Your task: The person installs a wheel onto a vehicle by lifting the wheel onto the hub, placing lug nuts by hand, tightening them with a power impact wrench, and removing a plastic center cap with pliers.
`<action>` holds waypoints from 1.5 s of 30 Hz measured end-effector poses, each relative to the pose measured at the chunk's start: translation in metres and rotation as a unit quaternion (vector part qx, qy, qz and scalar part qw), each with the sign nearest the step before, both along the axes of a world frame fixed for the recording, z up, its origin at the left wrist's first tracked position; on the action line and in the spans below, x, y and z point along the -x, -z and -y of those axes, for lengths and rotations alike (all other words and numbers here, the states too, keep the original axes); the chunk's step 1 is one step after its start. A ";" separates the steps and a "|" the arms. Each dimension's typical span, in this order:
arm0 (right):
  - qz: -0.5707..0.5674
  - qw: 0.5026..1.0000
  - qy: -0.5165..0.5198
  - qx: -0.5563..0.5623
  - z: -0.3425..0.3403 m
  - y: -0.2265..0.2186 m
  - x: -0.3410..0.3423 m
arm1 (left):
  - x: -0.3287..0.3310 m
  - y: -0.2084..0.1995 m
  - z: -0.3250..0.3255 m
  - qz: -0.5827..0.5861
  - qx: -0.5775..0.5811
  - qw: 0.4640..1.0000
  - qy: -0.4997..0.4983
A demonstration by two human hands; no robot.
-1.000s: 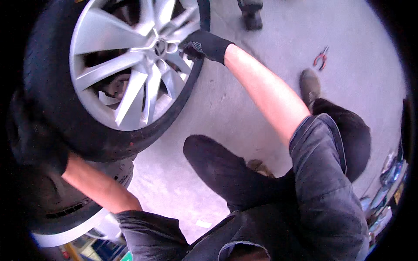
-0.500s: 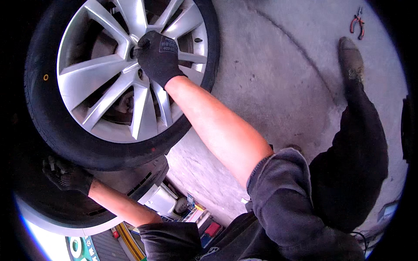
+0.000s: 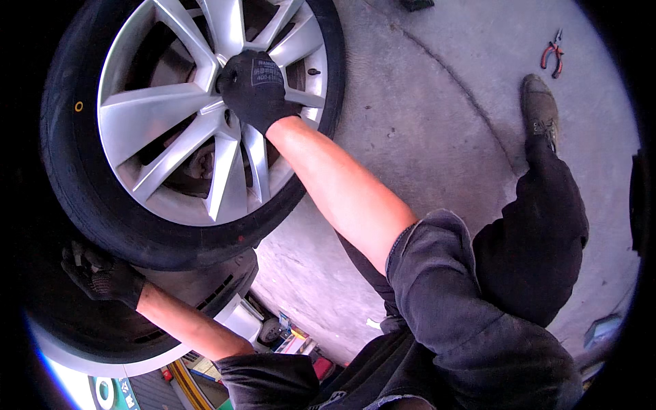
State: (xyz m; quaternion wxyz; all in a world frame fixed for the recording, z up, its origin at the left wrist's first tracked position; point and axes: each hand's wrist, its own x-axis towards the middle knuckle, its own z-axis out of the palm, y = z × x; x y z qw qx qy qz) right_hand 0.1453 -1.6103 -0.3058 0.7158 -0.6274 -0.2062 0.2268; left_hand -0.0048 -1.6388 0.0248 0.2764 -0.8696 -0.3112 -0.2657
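A silver multi-spoke wheel with a black tyre fills the upper left. My right hand, in a black work glove, is closed at the wheel's hub. The fingers curl in toward the centre, and whatever they grip is hidden behind the glove. Below the tyre, my left hand, also in a dark glove, is in the shadow of the wheel arch. Its fingers are curled, with small greyish shapes among them too dark to identify. Brake parts show between the spokes.
Red-handled pliers lie on the concrete floor at the upper right, beyond my shoe. A dark object touches the top edge. Shop items, including a red one, stand at the lower middle.
The view has shifted slightly, so the wheel sits a little farther right and my leg farther left. Both hands keep their places at the hub and under the tyre.
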 end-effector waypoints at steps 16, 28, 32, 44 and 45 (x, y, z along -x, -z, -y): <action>-0.018 0.957 -0.281 0.074 0.001 0.025 -0.036 | 0.009 -0.012 -0.011 -0.211 -0.132 0.966 0.060; 0.031 0.947 -0.318 0.024 -0.005 0.028 -0.046 | 0.006 -0.002 -0.002 -0.115 -0.112 0.987 -0.010; 0.026 0.946 -0.322 0.019 -0.008 0.034 -0.045 | -0.001 -0.008 -0.001 -0.175 -0.117 0.978 -0.007; -0.020 0.949 -0.315 -0.024 0.000 0.025 -0.040 | 0.013 -0.004 -0.006 -0.088 -0.083 0.993 -0.004; -0.016 0.952 -0.306 0.011 0.003 0.022 -0.039 | 0.013 -0.010 -0.007 -0.109 -0.097 0.989 0.003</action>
